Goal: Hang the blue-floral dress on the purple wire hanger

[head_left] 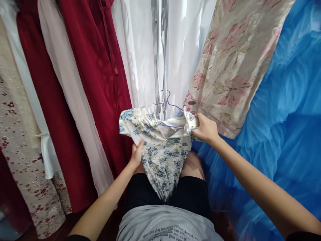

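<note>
A white dress with blue flowers (160,150) hangs on a thin purple wire hanger (168,102) in front of me, its skirt falling over my lap. My right hand (205,129) is closed on the dress's right shoulder at the hanger's end. My left hand (136,154) grips the cloth lower down on the left side, under the left sleeve. The hanger's hook (166,95) stands up between the two shoulders, in front of a metal rack pole (159,57).
Garments hang closely all around: a dark red dress (95,83), pale and white ones (67,87), a beige spotted one (22,160) at left, a pink floral brocade (235,63) and a blue tulle skirt (288,117) at right. White curtain (140,50) behind.
</note>
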A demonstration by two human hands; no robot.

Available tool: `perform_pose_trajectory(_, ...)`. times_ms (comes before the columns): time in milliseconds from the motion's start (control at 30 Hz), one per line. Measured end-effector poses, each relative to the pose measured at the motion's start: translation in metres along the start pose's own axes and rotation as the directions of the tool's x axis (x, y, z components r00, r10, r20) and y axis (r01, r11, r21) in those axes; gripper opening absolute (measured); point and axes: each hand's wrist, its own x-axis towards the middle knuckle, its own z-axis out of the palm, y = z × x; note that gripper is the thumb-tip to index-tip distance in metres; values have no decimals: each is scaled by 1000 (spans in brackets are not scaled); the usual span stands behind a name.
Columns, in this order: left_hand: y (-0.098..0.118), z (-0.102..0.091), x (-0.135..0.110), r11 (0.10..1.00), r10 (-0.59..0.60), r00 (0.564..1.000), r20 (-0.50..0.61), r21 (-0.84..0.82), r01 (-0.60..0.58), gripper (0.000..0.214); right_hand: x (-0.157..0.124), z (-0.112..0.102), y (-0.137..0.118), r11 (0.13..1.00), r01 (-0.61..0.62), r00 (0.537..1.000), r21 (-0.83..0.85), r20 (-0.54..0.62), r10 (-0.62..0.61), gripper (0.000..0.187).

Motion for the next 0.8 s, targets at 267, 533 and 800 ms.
perform_pose_trajectory(267, -61, 3, -73, 982, 3, 962, -271, 181, 48, 38, -42, -9, 6, 946, 263, 963, 192, -109, -246, 71)
perform_pose_trajectory(533, -52, -1, -96, 972, -9, 978, -209, 230, 58, 41, -131, 53, -91, 519, -395, 871, 758, 128, 475, 30)
perform_pose_trajectory(800, -44, -2, -107, 959, -32, 989, -144, 275, 71, 40, -151, 104, -127, 271, -530, 847, 804, 491, 201, 40)
